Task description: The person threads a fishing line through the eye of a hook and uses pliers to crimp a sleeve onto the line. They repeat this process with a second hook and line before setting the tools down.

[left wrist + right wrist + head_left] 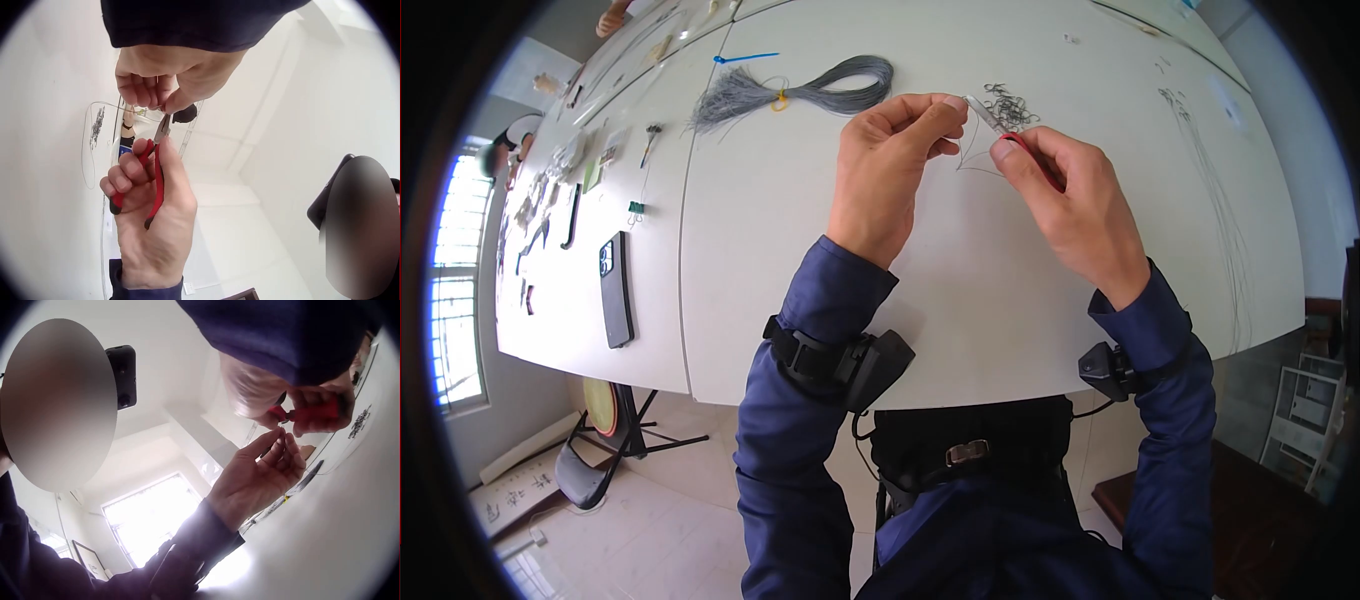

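My right hand (1075, 205) grips red-handled pliers (159, 187), fingers wrapped round the handles. Their metal nose points up to the fingertips of my left hand (885, 165). Thumb and forefinger of the left hand pinch the end of a thin wire (977, 168) right at the plier tips; the fingers hide the pinched end. From there the wire bends in a loose loop, plain in the left wrist view. Both hands are raised over the white table (1000, 300). Just beyond the pliers lies a pile of small dark metal pieces (1007, 107).
A grey bundle of wires (840, 92), tied in yellow, lies at the back beside a blue cable tie (747, 57). Long loose wires (1215, 190) stretch along the right side. A black phone (615, 290) and a green binder clip (636, 208) lie on the left.
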Tool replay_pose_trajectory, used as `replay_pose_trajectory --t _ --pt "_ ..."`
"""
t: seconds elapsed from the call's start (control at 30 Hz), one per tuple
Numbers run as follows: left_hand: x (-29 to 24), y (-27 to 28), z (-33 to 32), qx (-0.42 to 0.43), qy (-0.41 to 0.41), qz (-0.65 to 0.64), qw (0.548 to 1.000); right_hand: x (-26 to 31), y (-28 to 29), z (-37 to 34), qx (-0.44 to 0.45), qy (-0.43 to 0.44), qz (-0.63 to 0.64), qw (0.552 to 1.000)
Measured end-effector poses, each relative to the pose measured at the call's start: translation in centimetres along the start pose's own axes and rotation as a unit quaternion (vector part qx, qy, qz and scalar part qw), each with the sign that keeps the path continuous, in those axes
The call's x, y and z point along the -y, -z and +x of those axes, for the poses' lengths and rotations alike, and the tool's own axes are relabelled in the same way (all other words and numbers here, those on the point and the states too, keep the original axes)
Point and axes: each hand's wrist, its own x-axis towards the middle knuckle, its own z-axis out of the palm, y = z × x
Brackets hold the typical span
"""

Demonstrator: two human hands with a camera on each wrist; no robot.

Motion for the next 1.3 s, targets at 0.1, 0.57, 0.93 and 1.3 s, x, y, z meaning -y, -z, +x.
replay_pose_trajectory --t 0.1,0.57,0.93,1.3 --pt "0.0 0.1 0.0 0.011 0.002 -0.015 1.000 0.0 -0.1 -0.1 -0.003 0.003 0.009 1.000" --pt "-0.2 0.2 0.0 0.024 0.038 -0.002 0.999 -1.3 1.7 0.5 -0.063 0.007 0.106 0.992" --pt "0.6 0.3 0.3 0.040 0.039 -0.022 0.998 -4.2 12.2 0.8 -0.186 -0.023 0.266 0.946" --pt "0.8 0.0 0.2 0.047 0.043 0.000 0.998 -9.3 26.5 0.1 -0.262 0.004 0.325 0.909"
